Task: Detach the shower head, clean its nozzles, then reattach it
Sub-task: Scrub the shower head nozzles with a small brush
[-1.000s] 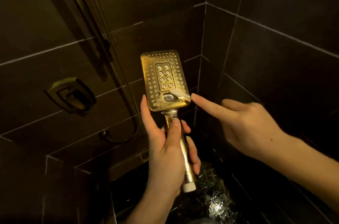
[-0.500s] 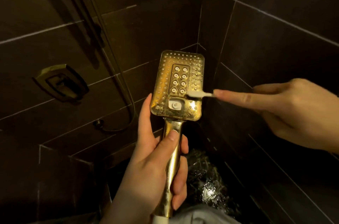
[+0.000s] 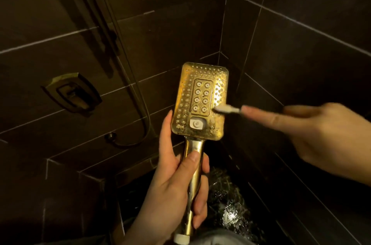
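Observation:
A gold rectangular shower head [image 3: 199,102] is detached and held upright, its nozzle face toward me. My left hand [image 3: 176,190] grips its gold handle, thumb on the front. My right hand [image 3: 313,136] comes in from the right holding a small white brush [image 3: 223,108], index finger stretched along its shaft. The brush tip touches the right side of the nozzle face, beside the inner panel of larger nozzles. A white button sits low on the face. The brush's handle is mostly hidden by my fingers.
Dark tiled walls meet in a corner behind the shower head. A gold wall valve [image 3: 71,92] is at the left, and the shower hose [image 3: 138,104] hangs down to a wall outlet [image 3: 111,136]. Wet dark floor [image 3: 228,210] glistens below.
The shower head went from tilted left to upright and nearer. The brush tip moved from the lower right edge by the button up to the right side of the nozzle face.

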Available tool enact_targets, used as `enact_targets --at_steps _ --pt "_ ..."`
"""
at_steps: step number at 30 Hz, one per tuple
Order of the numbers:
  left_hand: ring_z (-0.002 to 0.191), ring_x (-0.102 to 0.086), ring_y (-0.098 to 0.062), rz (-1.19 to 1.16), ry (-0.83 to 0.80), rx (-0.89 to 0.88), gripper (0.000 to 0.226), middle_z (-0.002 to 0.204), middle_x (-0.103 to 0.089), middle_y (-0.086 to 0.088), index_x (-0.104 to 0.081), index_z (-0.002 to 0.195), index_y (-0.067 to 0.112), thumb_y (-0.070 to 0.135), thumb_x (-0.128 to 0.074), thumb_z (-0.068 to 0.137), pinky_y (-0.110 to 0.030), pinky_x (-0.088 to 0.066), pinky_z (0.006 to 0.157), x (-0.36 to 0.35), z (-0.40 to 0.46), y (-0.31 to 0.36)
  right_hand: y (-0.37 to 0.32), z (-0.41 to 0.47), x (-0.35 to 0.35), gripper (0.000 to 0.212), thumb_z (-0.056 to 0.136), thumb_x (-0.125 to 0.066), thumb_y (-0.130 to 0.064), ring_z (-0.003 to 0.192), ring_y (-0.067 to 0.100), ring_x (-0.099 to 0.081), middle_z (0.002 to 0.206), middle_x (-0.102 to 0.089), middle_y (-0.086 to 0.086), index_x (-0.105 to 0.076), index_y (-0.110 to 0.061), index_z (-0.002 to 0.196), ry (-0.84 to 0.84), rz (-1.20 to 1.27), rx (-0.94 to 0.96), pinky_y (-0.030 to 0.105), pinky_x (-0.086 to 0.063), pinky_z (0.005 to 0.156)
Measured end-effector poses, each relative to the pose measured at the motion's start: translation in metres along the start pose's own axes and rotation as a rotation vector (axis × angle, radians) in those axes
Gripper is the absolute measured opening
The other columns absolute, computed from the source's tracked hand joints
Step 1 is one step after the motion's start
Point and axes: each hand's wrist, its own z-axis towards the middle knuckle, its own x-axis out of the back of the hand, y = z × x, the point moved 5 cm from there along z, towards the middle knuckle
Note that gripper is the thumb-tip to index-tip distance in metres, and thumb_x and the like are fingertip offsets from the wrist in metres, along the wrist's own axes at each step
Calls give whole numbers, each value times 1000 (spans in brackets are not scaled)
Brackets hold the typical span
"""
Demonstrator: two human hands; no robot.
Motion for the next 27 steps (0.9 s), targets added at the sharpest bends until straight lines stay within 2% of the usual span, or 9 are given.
enact_targets --at_steps 1,3,7,9,11,15,19,23,27 --pt "35 -43 -18 -17 20 18 73 93 -57 -22 -29 126 85 22 -51 97 -25 -45 39 -1 2 -4 8 0 1 79 84 -41 -7 27 12 -39 69 -59 1 -25 -40 153 -33 -103 -154 31 -44 27" --pt "36 -42 -19 -35 59 36 73 93 -58 -21 -29 125 85 21 -50 97 -25 -44 38 -2 4 -3 14 -35 -14 79 83 -37 -6 28 14 -44 68 -60 4 -23 -40 153 -124 -129 -172 30 -45 28" --pt "36 -42 -17 -94 52 76 67 91 -57 -19 -34 126 82 23 -52 102 -23 -43 37 5 4 -12 31 -35 -20 81 80 -39 -10 28 18 -47 78 -69 18 -24 -41 153 -77 -178 -183 33 -47 29" --pt "35 -41 -15 -175 35 109 66 89 -56 -19 -40 126 79 23 -55 96 -22 -42 35 8 6 -16 35 -43 -26 84 80 -46 -4 31 13 -46 73 -68 12 -26 -40 153 -88 -94 -167 33 -47 31" --pt "34 -41 -13 -253 6 127 63 88 -55 -18 -44 125 77 23 -56 94 -20 -40 33 11 6 -19 32 -45 -33 80 81 -47 -8 31 9 -40 67 -62 4 -29 -39 152 -166 -66 -114 30 -43 30" --pt "33 -43 -12 -350 -18 159 61 85 -58 -17 -50 125 73 19 -54 95 -20 -40 30 14 6 -24 48 -40 -39 83 79 -51 -3 33 8 -35 61 -53 -2 -30 -35 153 -100 -86 -162 30 -41 29" --pt "34 -47 -13 -408 -79 153 67 86 -60 -17 -44 133 70 16 -54 95 -22 -42 33 18 4 -29 52 -36 -36 87 78 -49 3 38 10 -38 62 -48 -5 -28 -35 153 -62 -8 -191 31 -39 32" --pt "36 -51 -19 -392 -163 125 79 90 -58 -23 -34 142 67 22 -73 91 -29 -45 40 23 8 -31 42 -40 -42 82 82 -47 -2 37 7 -35 63 -48 -8 -27 -38 153 -183 23 -123 24 -33 33" --pt "36 -51 -20 -240 -190 19 78 91 -57 -27 -29 142 70 21 -67 94 -34 -48 45 22 15 -18 50 -37 -33 79 82 -43 -5 37 9 -36 62 -46 -8 -28 -37 153 -57 -6 -173 29 -36 32"
